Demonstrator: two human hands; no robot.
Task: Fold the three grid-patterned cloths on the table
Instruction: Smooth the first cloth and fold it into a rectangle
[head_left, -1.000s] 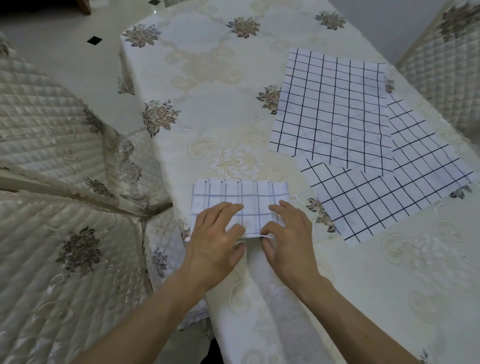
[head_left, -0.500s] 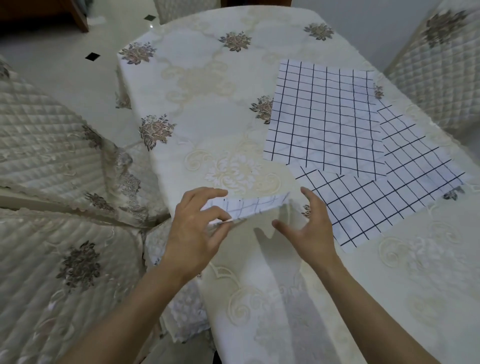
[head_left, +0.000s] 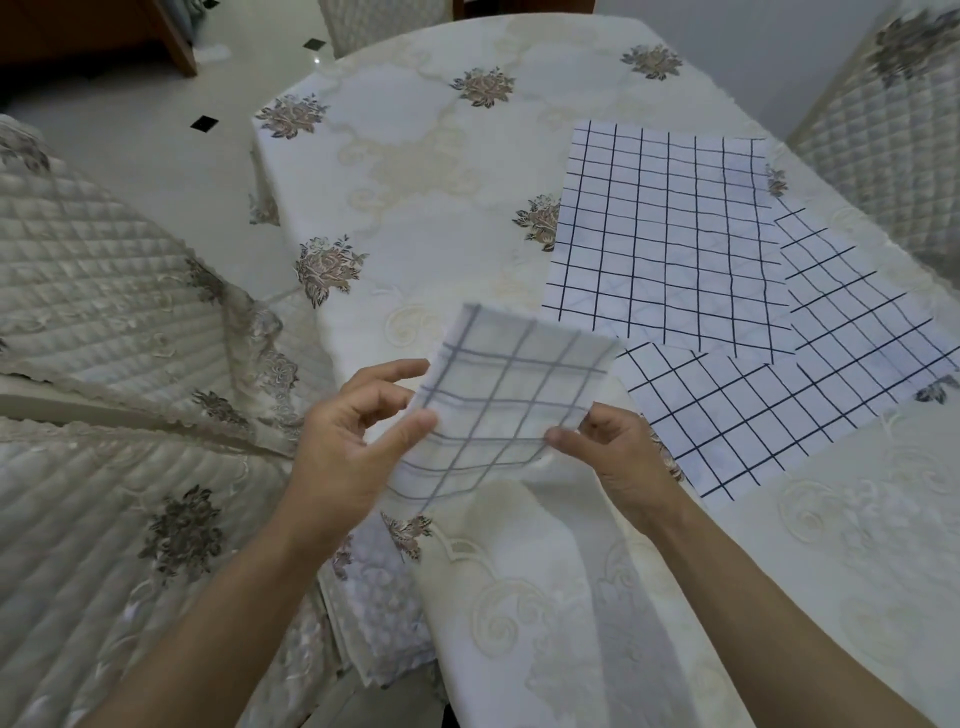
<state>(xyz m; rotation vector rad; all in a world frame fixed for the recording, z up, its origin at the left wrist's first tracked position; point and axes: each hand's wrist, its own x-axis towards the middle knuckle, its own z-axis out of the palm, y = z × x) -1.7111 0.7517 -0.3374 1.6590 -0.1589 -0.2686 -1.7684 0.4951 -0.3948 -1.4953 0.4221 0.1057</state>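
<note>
While the left hand (head_left: 353, 447) and right hand (head_left: 618, 457) pinch opposite edges of the folded cloth (head_left: 514, 395) held above the counter (head_left: 415, 208), corners should align before pressing flat.

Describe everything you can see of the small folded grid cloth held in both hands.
The small folded white cloth with grey grid lines looks like thin, soft fabric, folded into a compact rectangle. It is blurred, so layers cannot be counted. It is held tilted above the near edge of the cream embroidered tablecloth. The left hand pinches its left side, the right hand its lower right edge.
</note>
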